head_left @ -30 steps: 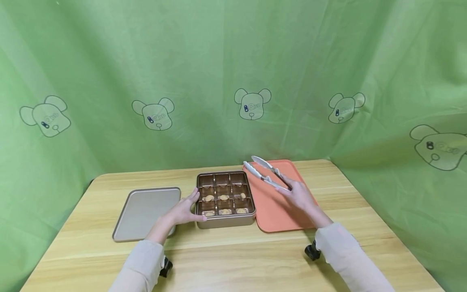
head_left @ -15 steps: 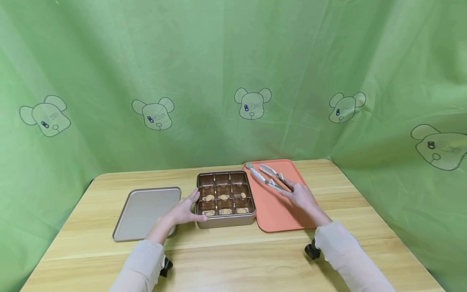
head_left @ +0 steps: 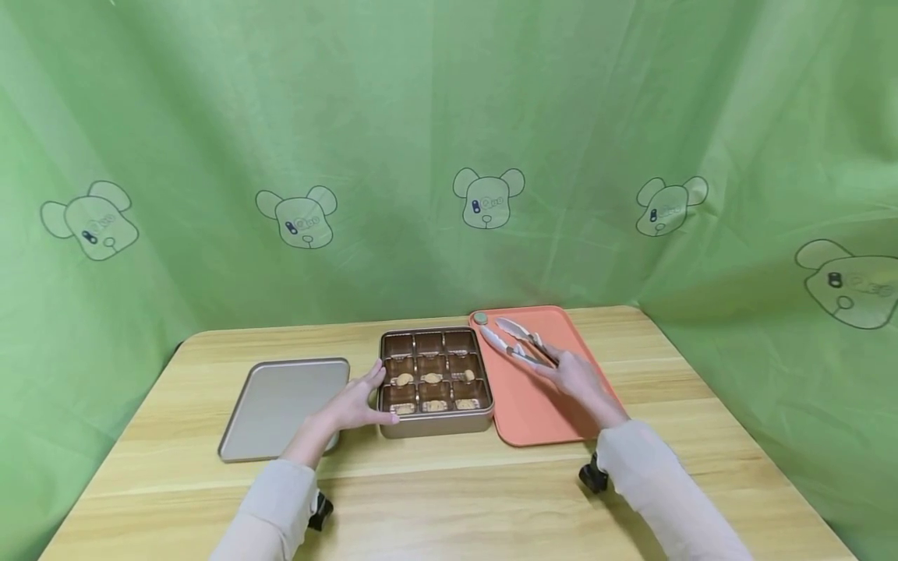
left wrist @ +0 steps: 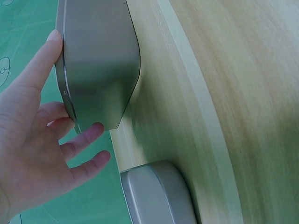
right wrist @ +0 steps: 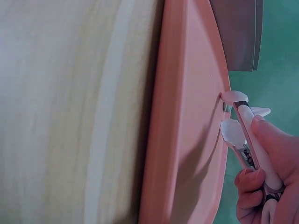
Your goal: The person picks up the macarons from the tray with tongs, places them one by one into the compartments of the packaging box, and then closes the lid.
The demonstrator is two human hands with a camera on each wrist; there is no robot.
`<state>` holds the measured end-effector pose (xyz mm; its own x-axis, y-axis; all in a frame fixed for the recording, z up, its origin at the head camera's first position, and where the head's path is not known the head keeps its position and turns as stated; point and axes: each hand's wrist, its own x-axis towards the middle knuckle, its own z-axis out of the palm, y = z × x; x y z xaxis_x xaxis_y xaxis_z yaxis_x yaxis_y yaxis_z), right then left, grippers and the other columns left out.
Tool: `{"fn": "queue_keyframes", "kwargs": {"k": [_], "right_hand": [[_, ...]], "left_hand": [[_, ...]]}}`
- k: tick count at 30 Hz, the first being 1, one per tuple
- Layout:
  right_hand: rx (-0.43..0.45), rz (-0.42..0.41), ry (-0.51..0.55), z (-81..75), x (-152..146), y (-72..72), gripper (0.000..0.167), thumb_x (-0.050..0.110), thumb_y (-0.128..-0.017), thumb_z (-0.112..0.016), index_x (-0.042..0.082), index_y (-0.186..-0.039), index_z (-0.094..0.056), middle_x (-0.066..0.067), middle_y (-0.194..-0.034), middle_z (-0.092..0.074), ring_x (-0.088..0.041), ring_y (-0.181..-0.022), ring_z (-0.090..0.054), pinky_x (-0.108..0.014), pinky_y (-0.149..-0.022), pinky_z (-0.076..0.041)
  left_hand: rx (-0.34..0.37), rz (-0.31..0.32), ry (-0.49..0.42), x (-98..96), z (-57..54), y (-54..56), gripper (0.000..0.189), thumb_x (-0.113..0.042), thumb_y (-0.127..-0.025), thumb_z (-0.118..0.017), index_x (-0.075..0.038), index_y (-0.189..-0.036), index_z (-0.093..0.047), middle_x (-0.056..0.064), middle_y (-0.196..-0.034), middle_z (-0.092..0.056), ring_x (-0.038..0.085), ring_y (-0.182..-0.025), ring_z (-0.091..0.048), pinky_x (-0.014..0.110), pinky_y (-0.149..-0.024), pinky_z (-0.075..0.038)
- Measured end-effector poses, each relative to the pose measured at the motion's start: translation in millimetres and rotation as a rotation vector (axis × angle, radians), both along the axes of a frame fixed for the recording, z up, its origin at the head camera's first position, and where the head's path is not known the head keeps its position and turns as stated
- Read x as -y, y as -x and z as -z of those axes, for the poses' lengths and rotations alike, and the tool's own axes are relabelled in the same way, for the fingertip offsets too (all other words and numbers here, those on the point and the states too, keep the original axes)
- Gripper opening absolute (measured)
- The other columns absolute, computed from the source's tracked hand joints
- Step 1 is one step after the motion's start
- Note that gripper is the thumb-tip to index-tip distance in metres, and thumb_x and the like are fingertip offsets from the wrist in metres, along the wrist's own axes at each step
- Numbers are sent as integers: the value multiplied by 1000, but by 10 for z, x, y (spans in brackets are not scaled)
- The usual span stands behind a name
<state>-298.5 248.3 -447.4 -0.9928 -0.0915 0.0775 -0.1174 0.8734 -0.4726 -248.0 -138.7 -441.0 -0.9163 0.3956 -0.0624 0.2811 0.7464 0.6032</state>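
A square bronze tin [head_left: 436, 425] holds a divided insert; pale golden biscuits [head_left: 432, 378] lie in its middle and front rows. At its front left corner my left hand [head_left: 354, 404] rests with spread fingers, the thumb along the front rim. In the left wrist view two fingers [left wrist: 88, 170] stick out past the tin's side. My right hand [head_left: 577, 374] grips metal tongs [head_left: 519, 354] with white tips, held over the coral tray [head_left: 522, 413]. The tongs' jaws stand apart. Just beyond their left tip, a small round greenish piece [head_left: 480, 318] lies at the tray's back left corner.
A flat grey-brown lid [head_left: 288, 409] lies on the wooden table [head_left: 449, 499] left of the tin. The tray sits right beside the tin's right side. Green curtains [head_left: 393, 156] with bear-head prints hang behind and at both sides.
The tongs have come down and slightly back toward the person, uncovering the round greenish piece at the tray's corner. My left hand and the tin stay in place.
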Motion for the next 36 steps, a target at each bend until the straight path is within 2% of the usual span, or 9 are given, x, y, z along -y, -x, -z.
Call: {"fn": "queue_keyframes", "kwargs": {"k": [4,10,14,18,22,29,36], "right_hand": [[10,11,-35,-5,56,55,64,37,-88,-58,4,-138,-37,-29,-128,-47,-43,-104,-52,-49,-80,-46],[31,38,-28,-14,121,131,65,36,-87,-58,6,-139,-35,-29,-128,-47,-40,-96,-54,-44,-71,-45],[21,41,-35,8,134,164,62,35,-88,-58,6,-139,-37,-30,-121,-52,-38,-91,-55,-46,-73,-46],[7,42,-21,32,141,178,61,36,-88,-57,8,-139,-38,-31,-124,-50,-43,-104,-52,-51,-82,-45],[-5,37,-21,20,152,181,60,35,-88,-58,8,-138,-39,-30,-126,-49,-46,-107,-50,-54,-84,-45],[-16,27,-58,40,157,196,61,36,-87,-58,7,-138,-39,-33,-117,-53,-40,-89,-56,-49,-72,-47],[-18,23,14,41,118,169,62,36,-87,-58,7,-138,-39,-31,-118,-53,-37,-88,-55,-46,-70,-46]], "left_hand": [[3,-2,3,4,-6,-4,97,-37,-71,-75,2,-142,-21,14,-152,-6,47,-132,-16,57,-108,-14],[-8,-1,9,10,-18,-9,97,-38,-70,-75,4,-141,-23,16,-151,-7,47,-132,-16,59,-107,-14],[5,1,4,3,-16,-9,97,-38,-71,-74,3,-141,-22,15,-152,-6,47,-133,-15,58,-108,-13],[6,-2,2,0,-6,-9,97,-38,-71,-74,3,-141,-22,14,-152,-6,49,-132,-14,60,-107,-12],[1,0,-1,4,-2,-4,97,-38,-71,-74,3,-141,-22,15,-151,-7,49,-131,-15,61,-106,-13],[-12,1,-3,13,-6,-13,96,-38,-71,-74,5,-141,-23,16,-151,-7,48,-132,-17,58,-107,-15],[-6,3,5,8,-1,-9,97,-38,-71,-74,3,-141,-22,15,-151,-7,48,-132,-16,58,-108,-14]]}}
